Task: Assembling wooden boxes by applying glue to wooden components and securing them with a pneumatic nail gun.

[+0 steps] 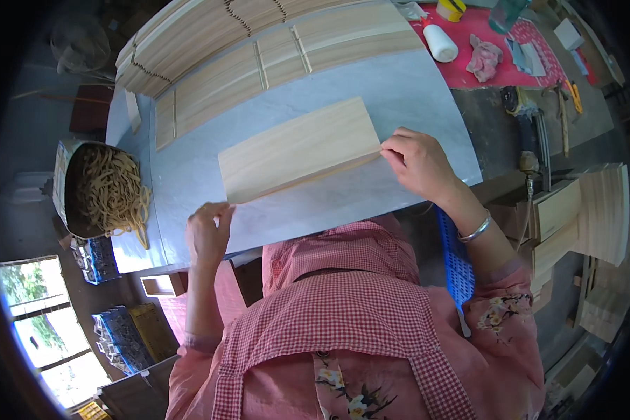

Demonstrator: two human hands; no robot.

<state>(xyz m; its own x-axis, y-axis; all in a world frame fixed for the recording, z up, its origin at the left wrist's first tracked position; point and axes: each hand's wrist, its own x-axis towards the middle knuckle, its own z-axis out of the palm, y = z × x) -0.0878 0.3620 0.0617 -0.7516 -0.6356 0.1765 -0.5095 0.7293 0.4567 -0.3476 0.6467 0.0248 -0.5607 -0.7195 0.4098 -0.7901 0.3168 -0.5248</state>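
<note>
A pale rectangular wooden board (297, 150) lies slantwise on the grey-blue tabletop in front of me. At its near left corner is my left hand (208, 231), thumb and fingers pinched together. My right hand (418, 161), a silver bangle on its wrist, grips the near right corner with bent fingers. Along the near edge between both hands runs a thin brownish line; whether it is the board's own edge or a separate strip, I cannot tell. Beyond the board lies a longer grooved wooden panel (231, 70).
Stacked grooved panels (189, 42) fill the table's far side. At left, an open container (64, 189) holds tangled tan bands. A white bottle (439, 43) and crumpled pink cloth (484, 59) lie on red covering at far right. A blue plastic basket (456, 262) sits beside my right arm.
</note>
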